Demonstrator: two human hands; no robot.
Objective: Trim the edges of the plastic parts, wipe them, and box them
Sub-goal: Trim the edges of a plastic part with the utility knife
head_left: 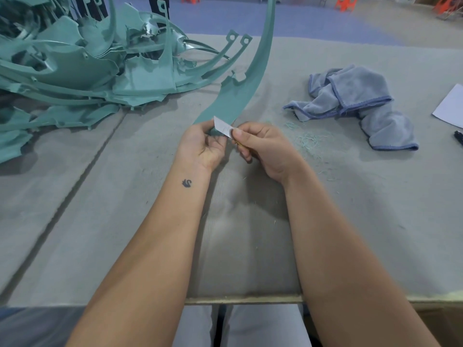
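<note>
A long curved teal plastic part (246, 78) arcs from the top of the view down to the middle of the table. My left hand (203, 144) grips its near end from below. My right hand (260, 146) pinches a small knife, and the knife's pale blade (221, 127) lies against the near end of the part. A yellowish bit of the knife's handle shows under my right fingers. Thin teal shavings (307, 140) lie on the table just right of my hands.
A big heap of teal plastic parts (75, 71) fills the far left of the grey felt-covered table (125, 196). A crumpled blue-grey cloth (355, 103) lies at the right, with a white sheet (451, 106) and a dark tool (458, 137) at the right edge.
</note>
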